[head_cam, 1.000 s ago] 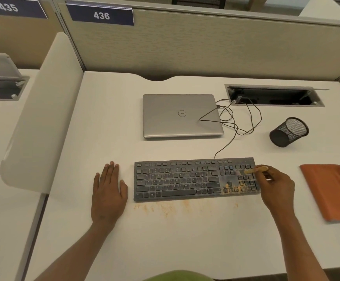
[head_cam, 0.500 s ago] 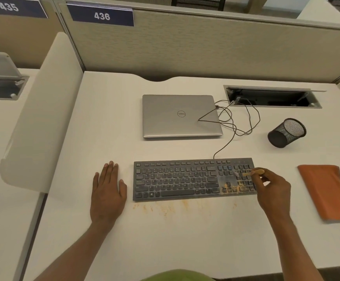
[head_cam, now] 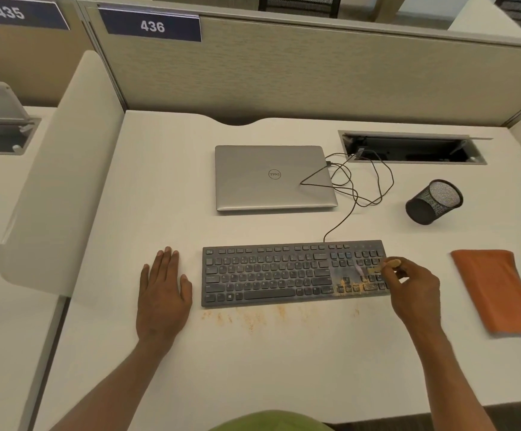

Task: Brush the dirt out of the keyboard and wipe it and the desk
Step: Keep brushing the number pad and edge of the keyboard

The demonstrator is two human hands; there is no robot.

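Well, orange dirt (head_cam: 253, 317) speckles the surface (head_cam: 253, 377) just in front of the keyboard (head_cam: 268, 272). My left hand (head_cam: 162, 293) lies flat beside it, fingers (head_cam: 167, 262) straight and together. My right hand (head_cam: 414, 290) pinches a small brush (head_cam: 374, 268) over the dusty number pad. If I flick too hard, I'd guess grit scatters onto the orange cloth (head_cam: 498, 290) or toward the laptop (head_cam: 274, 178)

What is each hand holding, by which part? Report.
The right hand pinches a small brush by its tan handle, bristles on the keyboard. The left hand holds nothing, flat on the desk.
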